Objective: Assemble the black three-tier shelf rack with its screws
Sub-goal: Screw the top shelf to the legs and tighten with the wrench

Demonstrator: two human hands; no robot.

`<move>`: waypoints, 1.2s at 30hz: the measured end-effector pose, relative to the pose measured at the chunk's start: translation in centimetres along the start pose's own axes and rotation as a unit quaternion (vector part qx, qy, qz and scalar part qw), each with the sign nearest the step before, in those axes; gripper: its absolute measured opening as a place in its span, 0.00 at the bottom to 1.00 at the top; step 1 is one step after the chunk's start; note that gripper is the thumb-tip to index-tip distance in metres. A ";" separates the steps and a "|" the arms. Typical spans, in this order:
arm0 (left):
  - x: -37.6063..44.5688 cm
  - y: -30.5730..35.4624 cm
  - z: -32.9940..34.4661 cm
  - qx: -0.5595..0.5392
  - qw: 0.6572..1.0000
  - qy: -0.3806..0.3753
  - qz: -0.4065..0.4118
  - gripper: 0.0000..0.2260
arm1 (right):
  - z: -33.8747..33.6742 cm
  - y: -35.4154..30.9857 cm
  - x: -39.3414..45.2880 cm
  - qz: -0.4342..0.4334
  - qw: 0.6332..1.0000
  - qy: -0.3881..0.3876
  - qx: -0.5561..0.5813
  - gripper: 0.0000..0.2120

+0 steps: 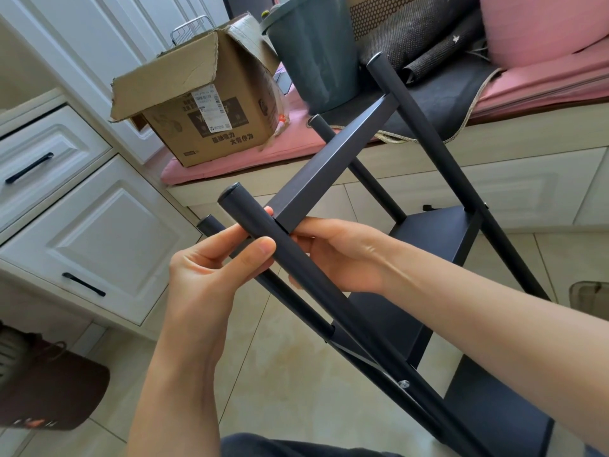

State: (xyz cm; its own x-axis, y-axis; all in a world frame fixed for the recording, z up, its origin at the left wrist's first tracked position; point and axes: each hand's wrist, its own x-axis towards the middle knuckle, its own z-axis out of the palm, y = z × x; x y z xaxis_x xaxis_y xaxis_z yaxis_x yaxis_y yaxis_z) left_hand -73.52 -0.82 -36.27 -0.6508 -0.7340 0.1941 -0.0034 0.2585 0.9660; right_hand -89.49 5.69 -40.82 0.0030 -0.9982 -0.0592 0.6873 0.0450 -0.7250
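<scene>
The black shelf rack (438,245) stands tilted on the tiled floor, its round posts pointing up toward me. A flat black shelf panel (333,159) runs edge-on between the near post (263,232) and the far post (418,107). My left hand (204,278) pinches the near post with thumb and fingers, just below its capped end. From the right, my right hand (339,255) grips the same post where the panel's corner meets it. A silver screw (404,383) sits low on the near post at a lower shelf. Two lower shelves are fixed in the frame.
An open cardboard box (201,107) and a dark grey bin (316,51) sit on a pink-cushioned bench (250,156) behind the rack. White drawers (82,219) with black handles line the left. A brown bag (43,387) lies at the lower left on the floor.
</scene>
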 end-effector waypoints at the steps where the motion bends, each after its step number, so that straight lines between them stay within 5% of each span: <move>1: 0.0 0.0 0.0 0.001 1.000 0.002 -0.001 0.20 | -0.1 0.0 0.0 0.000 1.000 0.000 0.003 0.10; 7: 0.0 0.1 0.0 0.009 1.000 0.004 0.000 0.20 | -0.1 -0.2 -0.2 0.004 1.000 -0.014 0.015 0.06; 11: -0.1 0.0 0.0 0.012 1.000 0.004 0.004 0.20 | 0.0 -0.1 -0.1 0.008 1.000 -0.003 -0.002 0.13; 24: 0.0 0.0 -0.1 0.028 1.000 0.002 0.004 0.19 | -0.2 -0.3 -0.2 0.012 1.000 -0.007 0.001 0.05; 36: 0.0 -0.3 -0.2 0.038 0.999 0.009 0.006 0.20 | 0.3 -0.3 -0.5 0.006 1.000 -0.005 0.000 0.11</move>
State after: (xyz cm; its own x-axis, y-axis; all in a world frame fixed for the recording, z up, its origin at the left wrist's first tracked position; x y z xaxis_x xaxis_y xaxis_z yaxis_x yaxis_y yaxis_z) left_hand -73.36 -1.00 -36.53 -0.6374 -0.7417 0.2090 -0.0539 0.3134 0.9481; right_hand -89.48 6.13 -40.33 0.0180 -0.9980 -0.0610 0.6872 0.0567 -0.7242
